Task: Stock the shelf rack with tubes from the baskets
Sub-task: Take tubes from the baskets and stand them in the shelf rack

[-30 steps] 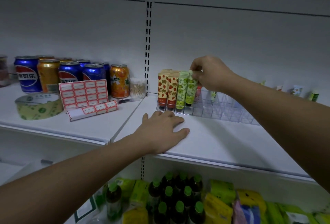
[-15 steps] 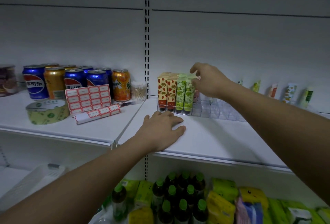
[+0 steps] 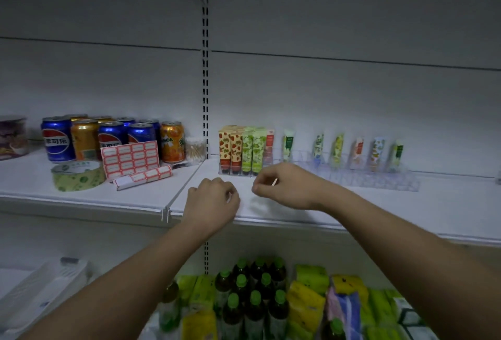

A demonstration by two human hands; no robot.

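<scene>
Presently, the scene is set out as follows.

Tubes: four patterned tubes (image 3: pixel 241 150), two with strawberry print and two with green print, are stood cap-down and packed side by side at the left end of the rack; a red tube (image 3: pixel 269 144) is seen just behind them, and six further tubes (image 3: pixel 337 150) are stood apart along the back row.

Rack: a clear plastic divided rack (image 3: pixel 379 181) is set on the right white shelf (image 3: pixel 433 209), against the back wall.

Right hand: the right hand (image 3: pixel 287 185) is held just in front of the rack, apart from the tubes, fingers curled inward; whether anything is pinched cannot be told.

Left hand: the left hand (image 3: pixel 211 201) is held at the shelf's front edge, fingers curled under; nothing is seen in it.

Left shelf: blue and orange drink cans (image 3: pixel 111 136), a sheet and roll of red-bordered labels (image 3: pixel 130 156), a green tape roll (image 3: pixel 77 175) and a clear tub of cotton swabs (image 3: pixel 194 150) are stood here.

Lower shelf: green-capped dark bottles (image 3: pixel 254 285) and yellow-green packets (image 3: pixel 306 301) are stocked below.

Basket: a white plastic basket (image 3: pixel 40 291) is seen at lower left.
</scene>
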